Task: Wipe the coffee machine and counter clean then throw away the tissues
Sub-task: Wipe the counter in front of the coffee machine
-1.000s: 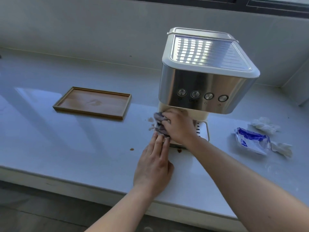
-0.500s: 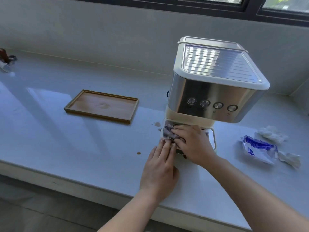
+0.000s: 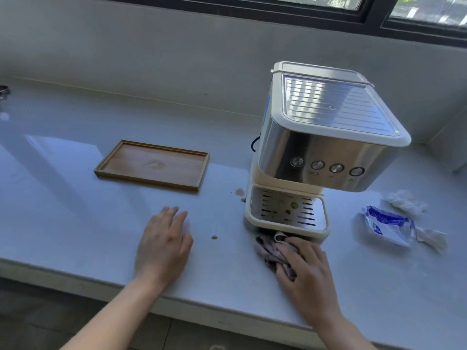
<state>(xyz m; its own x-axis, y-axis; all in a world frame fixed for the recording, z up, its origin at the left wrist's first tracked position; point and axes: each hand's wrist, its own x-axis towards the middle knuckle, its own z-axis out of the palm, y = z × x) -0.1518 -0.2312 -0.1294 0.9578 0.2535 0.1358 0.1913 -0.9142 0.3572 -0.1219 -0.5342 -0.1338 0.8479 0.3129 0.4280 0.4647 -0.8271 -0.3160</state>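
Note:
A steel and cream coffee machine (image 3: 326, 137) stands on the white counter (image 3: 63, 198), its drip tray (image 3: 288, 212) bare. My right hand (image 3: 307, 263) presses a greyish, stained tissue wad (image 3: 269, 250) onto the counter just in front of the drip tray. My left hand (image 3: 164, 243) lies flat on the counter, fingers spread, holding nothing, well left of the machine. Brown coffee spots remain: one (image 3: 214, 237) between my hands, another (image 3: 239, 191) beside the machine's left base.
An empty wooden tray (image 3: 154, 165) lies left of the machine. Right of the machine lie a blue-and-white tissue pack (image 3: 389, 226) and two crumpled white tissues (image 3: 404, 202), (image 3: 432, 238). The counter's front edge runs just below my wrists.
My right hand has dragged the tissue off the drip tray down to the counter in front of it. My left hand has slid away to the left.

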